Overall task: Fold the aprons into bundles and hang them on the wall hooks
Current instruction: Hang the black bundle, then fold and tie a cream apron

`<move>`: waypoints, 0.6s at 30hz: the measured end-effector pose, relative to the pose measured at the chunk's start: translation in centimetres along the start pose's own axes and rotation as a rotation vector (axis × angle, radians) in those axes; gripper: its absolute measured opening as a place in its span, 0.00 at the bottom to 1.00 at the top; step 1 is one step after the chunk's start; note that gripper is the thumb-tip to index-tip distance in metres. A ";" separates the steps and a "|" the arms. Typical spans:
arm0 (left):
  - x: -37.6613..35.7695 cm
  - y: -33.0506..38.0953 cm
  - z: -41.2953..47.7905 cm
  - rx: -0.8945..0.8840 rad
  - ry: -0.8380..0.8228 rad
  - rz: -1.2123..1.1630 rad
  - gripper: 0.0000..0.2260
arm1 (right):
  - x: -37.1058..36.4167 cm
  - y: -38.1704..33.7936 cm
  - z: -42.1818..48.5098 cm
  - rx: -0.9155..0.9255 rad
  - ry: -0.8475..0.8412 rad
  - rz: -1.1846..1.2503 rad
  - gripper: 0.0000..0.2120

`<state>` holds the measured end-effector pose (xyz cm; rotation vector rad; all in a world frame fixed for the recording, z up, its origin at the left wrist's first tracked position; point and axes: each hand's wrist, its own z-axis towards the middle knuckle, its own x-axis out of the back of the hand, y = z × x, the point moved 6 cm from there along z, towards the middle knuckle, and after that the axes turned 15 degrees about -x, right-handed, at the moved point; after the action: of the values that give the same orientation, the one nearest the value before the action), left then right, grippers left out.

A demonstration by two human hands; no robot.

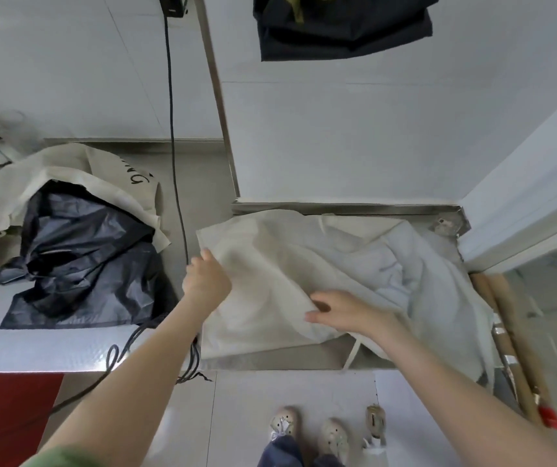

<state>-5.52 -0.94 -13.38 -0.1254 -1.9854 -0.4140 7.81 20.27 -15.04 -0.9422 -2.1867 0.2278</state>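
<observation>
A cream apron [270,264] lies spread on the steel counter [68,352] in front of me, over a pale blue-white cloth [439,271]. My left hand [204,279] grips the cream apron's left edge, fingers curled under the fabric. At its lower middle, my right hand [341,311] pinches a fold of the same apron. A dark navy apron [81,261] lies crumpled to the left, partly on another cream apron [78,170] with black lettering. A folded dark bundle [341,25] hangs on the wall above.
A black cable [172,129] runs down the wall and across the counter between the aprons. A steel post [218,96] rises behind. Cardboard tubes [513,332] lean at the right. My feet [307,433] stand on grey floor tiles.
</observation>
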 end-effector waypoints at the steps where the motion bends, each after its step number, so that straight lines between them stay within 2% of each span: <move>1: 1.4 2.0 0.0 -0.075 0.206 0.056 0.24 | 0.7 0.3 -0.2 0.037 0.110 0.086 0.13; 2: 1.9 4.4 -0.2 -0.211 0.333 0.072 0.24 | 1.5 0.7 -0.5 0.071 0.217 0.169 0.17; 3: 1.2 6.9 -0.2 -0.389 0.328 0.038 0.23 | 2.6 1.5 -1.2 0.106 0.340 0.201 0.20; 4: 0.1 9.3 -0.5 -0.558 0.216 -0.061 0.23 | 3.6 2.1 -2.1 0.134 0.471 0.160 0.24; 5: -2.0 11.1 -0.8 -0.667 -0.014 -0.161 0.26 | 4.3 2.9 -2.8 0.124 0.572 0.061 0.30; 6: -4.0 12.5 -1.4 -0.726 -0.259 -0.195 0.30 | 4.7 4.1 -3.2 0.067 0.600 -0.030 0.36; 7: -5.7 13.1 -1.8 -0.751 -0.427 -0.161 0.34 | 4.6 5.7 -3.3 -0.028 0.559 -0.092 0.41; 8: -7.0 13.2 -1.8 -0.753 -0.494 -0.109 0.37 | 4.2 7.6 -3.2 -0.122 0.481 -0.120 0.43; 9: -7.9 12.9 -1.5 -0.740 -0.511 -0.065 0.39 | 3.4 9.2 -2.9 -0.192 0.405 -0.148 0.43; 11: -9.5 12.7 -0.8 -0.730 -0.513 0.028 0.43 | 2.3 12.7 -2.8 -0.292 0.342 -0.124 0.34; 13: -10.5 12.1 0.0 -0.737 -0.478 0.150 0.46 | 2.1 14.8 -3.3 -0.309 0.439 0.007 0.27; 14: -10.7 11.7 0.3 -0.738 -0.448 0.195 0.46 | 2.2 15.3 -3.8 -0.311 0.505 0.089 0.28; 16: -11.0 11.2 0.8 -0.740 -0.384 0.226 0.46 | 2.0 16.1 -4.4 -0.324 0.531 0.264 0.36; 17: -11.2 11.0 1.0 -0.740 -0.362 0.216 0.46 | 1.5 16.4 -4.6 -0.355 0.470 0.311 0.39; 18: -11.4 10.7 1.1 -0.737 -0.344 0.190 0.47 | 0.7 16.5 -4.5 -0.379 0.367 0.294 0.36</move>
<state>1.38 10.58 -21.46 -0.8906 -2.0306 -1.0365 19.77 31.97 -18.38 -1.3957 -1.7765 -0.2189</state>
